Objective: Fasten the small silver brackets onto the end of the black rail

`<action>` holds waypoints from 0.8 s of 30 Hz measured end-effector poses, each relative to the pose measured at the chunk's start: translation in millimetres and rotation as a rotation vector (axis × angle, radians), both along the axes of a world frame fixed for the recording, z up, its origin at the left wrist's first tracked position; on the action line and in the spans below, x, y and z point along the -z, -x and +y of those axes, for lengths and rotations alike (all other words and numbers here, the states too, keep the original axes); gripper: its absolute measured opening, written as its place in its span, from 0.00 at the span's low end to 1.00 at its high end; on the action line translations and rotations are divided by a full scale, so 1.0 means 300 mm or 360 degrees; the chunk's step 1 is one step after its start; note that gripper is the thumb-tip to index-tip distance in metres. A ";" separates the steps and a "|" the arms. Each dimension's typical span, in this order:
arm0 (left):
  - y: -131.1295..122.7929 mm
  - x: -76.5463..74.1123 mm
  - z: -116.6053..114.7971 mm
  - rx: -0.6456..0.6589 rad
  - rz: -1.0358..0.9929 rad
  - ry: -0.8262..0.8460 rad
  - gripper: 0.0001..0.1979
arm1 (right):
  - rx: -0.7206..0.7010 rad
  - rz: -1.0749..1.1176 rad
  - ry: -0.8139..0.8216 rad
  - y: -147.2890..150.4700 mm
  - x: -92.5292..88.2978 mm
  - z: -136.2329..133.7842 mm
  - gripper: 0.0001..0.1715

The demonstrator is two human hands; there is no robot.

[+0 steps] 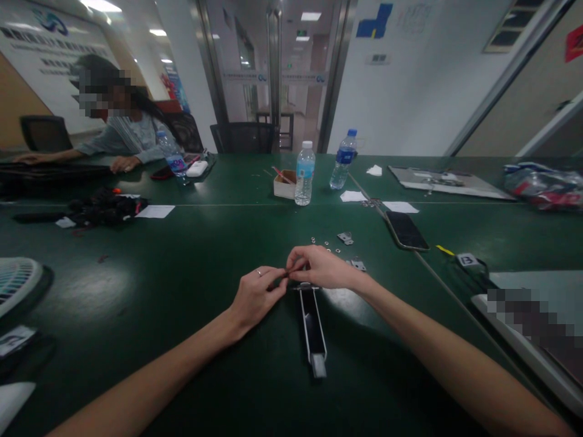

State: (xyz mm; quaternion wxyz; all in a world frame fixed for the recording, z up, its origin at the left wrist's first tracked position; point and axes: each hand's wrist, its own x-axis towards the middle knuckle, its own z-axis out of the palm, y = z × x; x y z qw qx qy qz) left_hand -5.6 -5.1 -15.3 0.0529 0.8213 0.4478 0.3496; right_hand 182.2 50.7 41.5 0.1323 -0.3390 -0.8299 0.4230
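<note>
A green desk (182, 291) is spread across the view. A long narrow metal rail (313, 328) is laid on it at the centre, pointing to 6 o'clock, its far end just under the hands. The left hand (255, 296) and the right hand (322, 268) are held together over that end. A phone (407, 230) is laid at 2 o'clock of them. Two hinge plates (345, 238) and scattered washers (326, 246) are seen at 1 o'clock, near the right hand. A small thin piece (285, 276) is pinched by the fingers of both hands, closed narrowly on it; its kind cannot be told.
</note>
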 end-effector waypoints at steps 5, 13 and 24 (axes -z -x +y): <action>0.000 0.006 0.002 0.0003 0.0045 0.0022 0.07 | 0.0032 0.0017 0.0008 0.003 0.014 0.001 0.06; 0.003 0.011 0.007 -0.0045 -0.0041 -0.0002 0.07 | 0.0116 0.0215 0.0265 0.005 0.057 0.025 0.08; 0.006 0.008 0.007 0.0019 -0.0142 0.0012 0.08 | 0.0328 0.0274 0.0363 0.019 0.042 0.013 0.09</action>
